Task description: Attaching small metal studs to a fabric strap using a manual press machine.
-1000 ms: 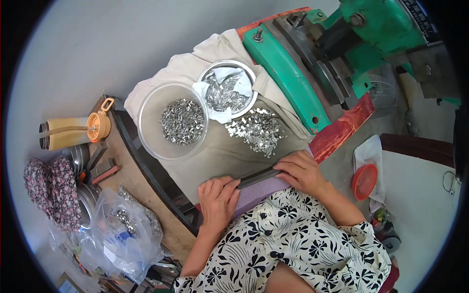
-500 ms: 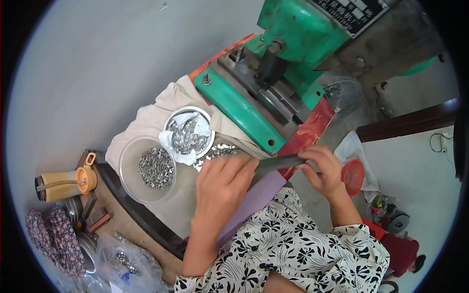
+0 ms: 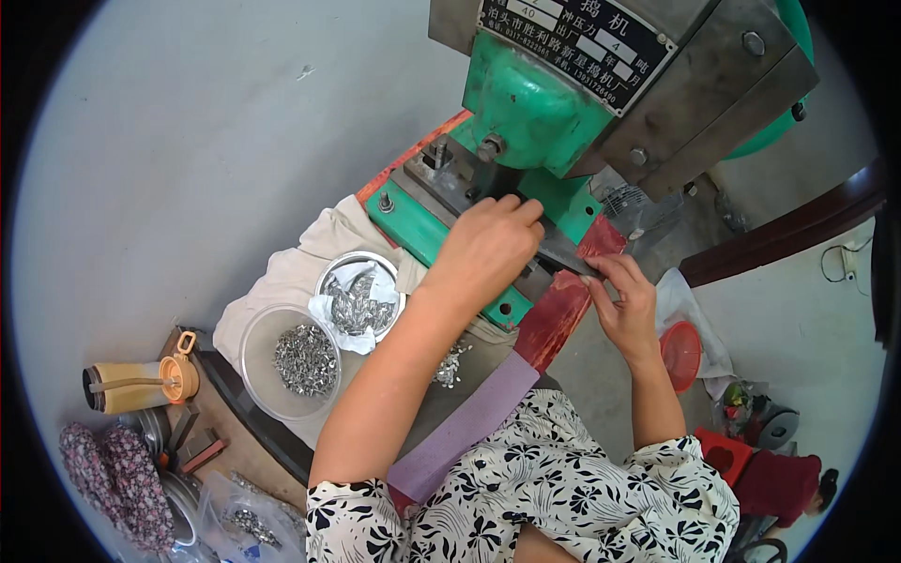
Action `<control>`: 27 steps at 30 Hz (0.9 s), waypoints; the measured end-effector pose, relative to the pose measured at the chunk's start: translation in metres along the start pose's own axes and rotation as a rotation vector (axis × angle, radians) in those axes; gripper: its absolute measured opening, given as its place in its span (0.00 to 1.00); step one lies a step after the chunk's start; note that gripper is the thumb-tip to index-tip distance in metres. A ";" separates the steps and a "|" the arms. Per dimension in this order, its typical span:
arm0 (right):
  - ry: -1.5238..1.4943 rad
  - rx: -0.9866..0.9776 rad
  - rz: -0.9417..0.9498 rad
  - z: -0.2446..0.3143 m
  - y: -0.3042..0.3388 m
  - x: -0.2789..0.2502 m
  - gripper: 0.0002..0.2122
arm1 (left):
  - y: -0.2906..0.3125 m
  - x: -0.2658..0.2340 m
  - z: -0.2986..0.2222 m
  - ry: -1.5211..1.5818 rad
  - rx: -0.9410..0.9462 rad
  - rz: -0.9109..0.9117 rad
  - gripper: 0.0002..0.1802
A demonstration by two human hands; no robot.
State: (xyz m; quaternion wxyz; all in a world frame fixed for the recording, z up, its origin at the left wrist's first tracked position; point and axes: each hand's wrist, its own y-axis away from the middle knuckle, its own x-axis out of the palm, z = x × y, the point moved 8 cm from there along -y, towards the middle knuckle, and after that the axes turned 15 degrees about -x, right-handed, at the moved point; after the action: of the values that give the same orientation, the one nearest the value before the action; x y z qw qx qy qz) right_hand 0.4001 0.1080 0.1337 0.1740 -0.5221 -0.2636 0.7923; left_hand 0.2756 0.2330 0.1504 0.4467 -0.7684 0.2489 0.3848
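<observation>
A dark, thin metal strip [image 3: 566, 257] lies slantwise at the front of a green press [image 3: 537, 108]. My right hand [image 3: 627, 305] pinches its near right end between thumb and fingers. Close under the press's ram, my left hand [image 3: 493, 242] is closed over the strip's far part, and its fingertips are partly hidden. The left forearm crosses above the green base [image 3: 413, 225] and the bench cloth. Beside that forearm stand a clear plastic tub [image 3: 253, 361] of small metal pieces and a metal bowl [image 3: 399, 314] with paper and shiny bits in it.
Loose shiny pieces [image 3: 450, 366] lie on the bench by my left forearm. A purple pad [image 3: 469, 422] covers the bench edge before me. At left stands a yellow bottle [image 3: 141, 389]; at right, a red basket [image 3: 680, 352] on the floor. Another person [image 3: 774, 488] sits behind, lower right.
Both hands have moved forward with the strip from above the bench edge to the press. My left hand is now at the die. The view has shifted, showing more of the press.
</observation>
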 end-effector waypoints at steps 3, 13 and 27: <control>0.028 0.025 0.005 0.002 0.012 -0.010 0.11 | -0.001 0.009 -0.012 0.006 0.042 0.028 0.03; 0.067 0.058 0.054 0.012 0.017 -0.014 0.10 | 0.002 0.012 -0.013 -0.039 0.071 0.127 0.04; -0.046 0.087 0.014 0.014 -0.007 0.029 0.11 | 0.049 0.025 -0.018 -0.310 -0.088 0.030 0.25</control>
State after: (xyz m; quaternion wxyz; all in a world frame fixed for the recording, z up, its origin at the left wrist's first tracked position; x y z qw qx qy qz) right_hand 0.3754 0.1267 0.1212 0.1848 -0.4977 -0.2289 0.8160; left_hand 0.2614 0.1927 0.1111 0.4398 -0.7149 0.1716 0.5158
